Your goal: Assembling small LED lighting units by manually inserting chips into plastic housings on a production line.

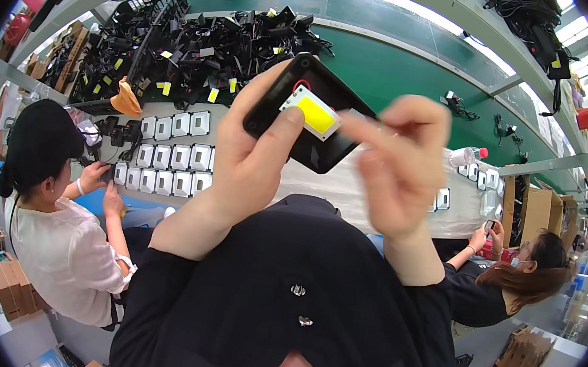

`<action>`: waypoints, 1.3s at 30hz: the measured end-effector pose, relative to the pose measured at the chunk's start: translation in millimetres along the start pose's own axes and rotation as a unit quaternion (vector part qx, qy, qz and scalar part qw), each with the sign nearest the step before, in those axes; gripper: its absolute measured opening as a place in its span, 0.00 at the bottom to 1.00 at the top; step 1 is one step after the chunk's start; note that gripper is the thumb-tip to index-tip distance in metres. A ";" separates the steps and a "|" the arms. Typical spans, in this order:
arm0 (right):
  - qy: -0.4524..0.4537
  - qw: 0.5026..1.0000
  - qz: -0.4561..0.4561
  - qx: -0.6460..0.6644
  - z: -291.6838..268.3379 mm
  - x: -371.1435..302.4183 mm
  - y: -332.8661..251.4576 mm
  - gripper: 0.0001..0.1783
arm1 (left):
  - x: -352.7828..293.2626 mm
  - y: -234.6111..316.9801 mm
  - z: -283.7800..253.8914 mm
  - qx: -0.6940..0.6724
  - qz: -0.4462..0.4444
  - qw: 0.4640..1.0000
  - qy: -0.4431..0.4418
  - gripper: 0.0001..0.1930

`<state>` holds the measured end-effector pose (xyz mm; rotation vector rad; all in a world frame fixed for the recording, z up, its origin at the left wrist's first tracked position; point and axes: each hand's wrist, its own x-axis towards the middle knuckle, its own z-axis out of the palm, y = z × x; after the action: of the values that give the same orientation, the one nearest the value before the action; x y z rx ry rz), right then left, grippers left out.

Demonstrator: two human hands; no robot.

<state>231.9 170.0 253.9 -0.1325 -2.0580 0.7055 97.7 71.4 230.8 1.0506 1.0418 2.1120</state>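
My left hand [252,144] is closed round a black lamp housing [262,106], which it holds up tilted over the table. Inside the housing sits an LED plate [316,117], white with a yellow panel, and my left thumb presses on its near corner. A short red wire [301,85] loops at the plate's upper edge. My right hand [406,162], blurred by motion, is at the housing's right side. Its index finger stretches to the plate's right edge, while the thumb stands apart below; nothing shows in its grip.
Rows of white-lined lamp frames [172,158] stand on the table at left. Behind them lie a heap of black cabled parts [214,55] and a black crate [133,48]. Co-workers sit at left [72,212] and right [512,275]. A bottle [463,157] stands at right.
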 end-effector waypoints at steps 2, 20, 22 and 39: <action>0.076 0.984 0.090 0.131 0.0 2.5 10.8 0.21 | 1.9 0.4 4.3 0.035 0.017 0.999 0.019 0.20; 0.001 0.961 0.215 0.171 18.5 2.0 32.3 0.15 | 8.8 -22.7 7.5 0.246 0.143 0.958 -0.023 0.19; -0.015 0.964 0.227 0.134 17.3 4.1 33.6 0.15 | 12.5 -31.5 3.5 0.290 0.173 0.941 -0.018 0.19; 0.029 0.943 0.245 0.222 27.5 2.1 34.6 0.16 | 26.0 -16.5 -6.1 0.323 0.087 0.938 -0.090 0.19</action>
<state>202.5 187.7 225.9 -0.4082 -1.7677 1.4372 80.8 97.2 225.1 1.6596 1.6507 1.7785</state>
